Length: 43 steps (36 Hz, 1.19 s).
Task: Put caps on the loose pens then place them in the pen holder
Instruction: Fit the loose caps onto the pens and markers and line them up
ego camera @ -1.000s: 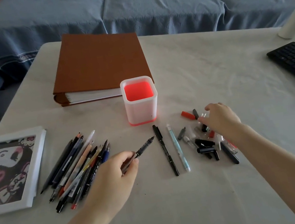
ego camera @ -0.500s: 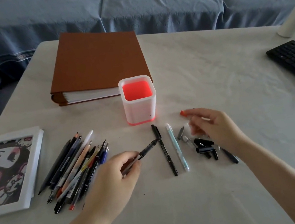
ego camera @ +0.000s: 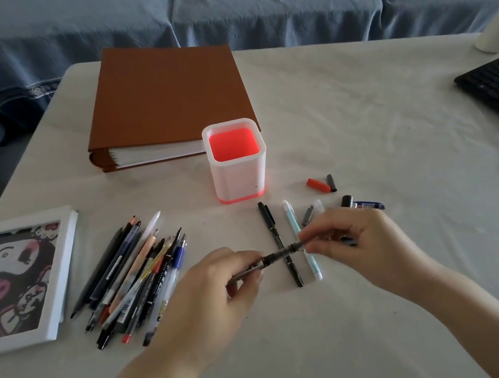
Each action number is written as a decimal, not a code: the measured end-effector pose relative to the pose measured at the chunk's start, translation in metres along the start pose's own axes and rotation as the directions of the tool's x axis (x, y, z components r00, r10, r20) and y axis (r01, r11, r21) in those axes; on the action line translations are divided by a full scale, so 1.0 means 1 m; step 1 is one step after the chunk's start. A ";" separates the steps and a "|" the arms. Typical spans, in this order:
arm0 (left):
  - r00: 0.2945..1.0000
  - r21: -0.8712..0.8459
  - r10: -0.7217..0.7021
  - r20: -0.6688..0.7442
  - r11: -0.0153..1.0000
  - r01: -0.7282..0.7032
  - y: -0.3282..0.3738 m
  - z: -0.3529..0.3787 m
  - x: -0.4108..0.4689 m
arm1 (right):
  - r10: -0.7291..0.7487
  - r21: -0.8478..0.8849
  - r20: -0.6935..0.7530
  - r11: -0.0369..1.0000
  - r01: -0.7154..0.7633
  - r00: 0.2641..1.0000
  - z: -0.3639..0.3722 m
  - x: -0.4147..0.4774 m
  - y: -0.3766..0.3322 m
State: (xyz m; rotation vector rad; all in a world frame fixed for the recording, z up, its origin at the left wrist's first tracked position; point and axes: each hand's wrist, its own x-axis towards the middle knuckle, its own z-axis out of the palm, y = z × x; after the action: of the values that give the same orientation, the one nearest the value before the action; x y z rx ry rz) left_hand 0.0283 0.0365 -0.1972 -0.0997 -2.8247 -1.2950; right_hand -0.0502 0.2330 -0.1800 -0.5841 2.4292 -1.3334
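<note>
Dark pen: held low over counter. Left hand grip pinches the barrel; right hand grip pinches the far end.
Pen holder: upright, 12 o'clock.
Black pen, pale blue pen: lying beneath, between.
Pen pile: 9 o'clock.
Red cap: 1 o'clock.
Binder: 11 o'clock, behind the holder.

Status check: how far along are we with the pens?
Done: a black pen and a pale blue pen lie capped by the pen holder, which holds nothing yet. In hand: the left hand grips a dark pen; the right hand pinches its tip end, seemingly capping it. Left: the pen pile, loose caps.
</note>
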 end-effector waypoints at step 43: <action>0.972 -0.172 -0.234 -0.034 0.959 0.225 -0.003 0.000 -0.002 | 0.016 0.098 -0.175 0.995 0.001 0.984 0.009 0.013 0.017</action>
State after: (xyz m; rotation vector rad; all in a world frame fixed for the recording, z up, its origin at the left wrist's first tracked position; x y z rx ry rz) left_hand 0.0296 0.0343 -0.1990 0.2648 -2.7418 -1.5524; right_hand -0.0605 0.2284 -0.1998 -0.4490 2.4813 -1.5515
